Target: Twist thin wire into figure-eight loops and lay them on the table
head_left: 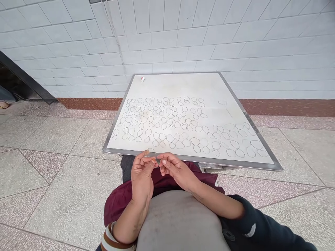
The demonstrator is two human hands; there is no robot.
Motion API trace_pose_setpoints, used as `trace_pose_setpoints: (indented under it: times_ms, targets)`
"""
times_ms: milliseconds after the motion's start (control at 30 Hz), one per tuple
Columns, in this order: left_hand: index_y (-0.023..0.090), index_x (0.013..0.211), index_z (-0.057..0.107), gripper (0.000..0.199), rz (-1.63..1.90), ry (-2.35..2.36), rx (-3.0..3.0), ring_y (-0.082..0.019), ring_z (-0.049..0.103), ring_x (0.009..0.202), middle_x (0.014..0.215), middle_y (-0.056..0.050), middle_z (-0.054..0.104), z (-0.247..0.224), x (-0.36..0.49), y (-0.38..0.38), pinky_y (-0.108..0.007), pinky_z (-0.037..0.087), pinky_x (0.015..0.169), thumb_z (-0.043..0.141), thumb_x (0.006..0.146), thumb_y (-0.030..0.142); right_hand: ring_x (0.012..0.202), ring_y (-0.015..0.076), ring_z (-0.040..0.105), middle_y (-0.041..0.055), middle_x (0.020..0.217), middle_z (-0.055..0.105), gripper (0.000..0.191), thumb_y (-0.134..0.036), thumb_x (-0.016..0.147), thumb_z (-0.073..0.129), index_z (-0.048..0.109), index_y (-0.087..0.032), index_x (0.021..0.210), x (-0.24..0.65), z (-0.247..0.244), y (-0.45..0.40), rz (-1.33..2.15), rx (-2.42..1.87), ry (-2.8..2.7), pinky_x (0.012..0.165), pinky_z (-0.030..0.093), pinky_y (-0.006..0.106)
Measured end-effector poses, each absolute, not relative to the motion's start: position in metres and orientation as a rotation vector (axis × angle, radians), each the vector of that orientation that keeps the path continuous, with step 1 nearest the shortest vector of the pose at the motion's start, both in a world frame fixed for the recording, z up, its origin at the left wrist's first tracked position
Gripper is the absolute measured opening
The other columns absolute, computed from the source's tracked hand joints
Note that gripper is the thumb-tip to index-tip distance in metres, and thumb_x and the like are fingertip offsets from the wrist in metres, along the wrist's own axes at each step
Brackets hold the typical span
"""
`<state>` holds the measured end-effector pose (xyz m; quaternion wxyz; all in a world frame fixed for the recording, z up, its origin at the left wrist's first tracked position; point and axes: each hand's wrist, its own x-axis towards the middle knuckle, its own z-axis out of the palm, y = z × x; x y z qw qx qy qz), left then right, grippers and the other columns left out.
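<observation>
My left hand (143,172) and my right hand (175,169) meet just in front of the table's near edge. Both are closed in a pinch, fingertips nearly touching. Between them is a small, thin, dark loop (158,160), mostly covered by the fingers; its material is too fine to make out. Many similar thin loops (195,141) lie in rows on the white tabletop (167,85), a lot of them in touching pairs like a figure eight.
A small white and red object (142,79) sits at the table's far left corner. Apart from the rows, a loose thread-like piece (228,108) lies at the right. A metal rim (193,159) edges the table, which stands against a tiled wall (167,52). A person's foot (4,104) shows at far left.
</observation>
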<state>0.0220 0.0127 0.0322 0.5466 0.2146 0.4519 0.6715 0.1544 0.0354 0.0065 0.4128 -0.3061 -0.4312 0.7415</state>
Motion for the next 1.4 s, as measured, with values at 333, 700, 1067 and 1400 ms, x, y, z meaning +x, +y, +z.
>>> trace_pose_setpoints:
  times_ms: [333, 700, 1067, 1400]
  targets:
    - [0.02, 0.102, 0.065, 0.034, 1.594, 1.062, 0.559, -0.01, 0.062, 0.07, 0.076, 0.004, 0.066, 0.034, 0.022, 0.01, -0.027, 0.049, 0.077, 0.078, 0.071, 0.018, 0.065, 0.0114, 0.05, -0.0001, 0.079, 0.06, 0.029, -0.045, 0.088, 0.061, 0.066, -0.023, 0.106, 0.156, 0.012, 0.037, 1.788, -0.866, -1.158, 0.066, 0.043, 0.028]
    - [0.018, 0.105, 0.066, 0.038, 1.406, 1.046, 0.641, -0.011, 0.062, 0.068, 0.075, 0.001, 0.07, 0.035, 0.019, 0.008, -0.027, 0.05, 0.076, 0.079, 0.069, 0.02, 0.057, 0.0096, 0.039, -0.0031, 0.07, 0.055, 0.026, -0.045, 0.082, 0.066, 0.066, -0.021, 0.091, 0.158, 0.026, 0.047, 1.67, -0.975, -1.245, 0.055, 0.035, 0.025]
    - [0.021, 0.109, 0.065, 0.047, 1.409, 1.014, 0.573, -0.013, 0.063, 0.086, 0.086, -0.001, 0.071, 0.04, 0.022, 0.004, -0.031, 0.049, 0.088, 0.08, 0.065, 0.014, 0.057, 0.0091, 0.038, -0.0046, 0.066, 0.049, 0.022, -0.042, 0.084, 0.065, 0.062, -0.019, 0.085, 0.16, 0.026, 0.045, 1.689, -0.957, -1.179, 0.057, 0.033, 0.024]
    - [0.02, 0.111, 0.063, 0.043, 1.376, 1.051, 0.626, -0.013, 0.063, 0.082, 0.085, 0.0, 0.07, 0.037, 0.022, 0.003, -0.032, 0.05, 0.084, 0.078, 0.07, 0.021, 0.061, 0.0098, 0.041, -0.0023, 0.072, 0.051, 0.025, -0.045, 0.086, 0.063, 0.066, -0.02, 0.087, 0.163, 0.027, 0.046, 1.775, -0.887, -1.118, 0.058, 0.034, 0.024]
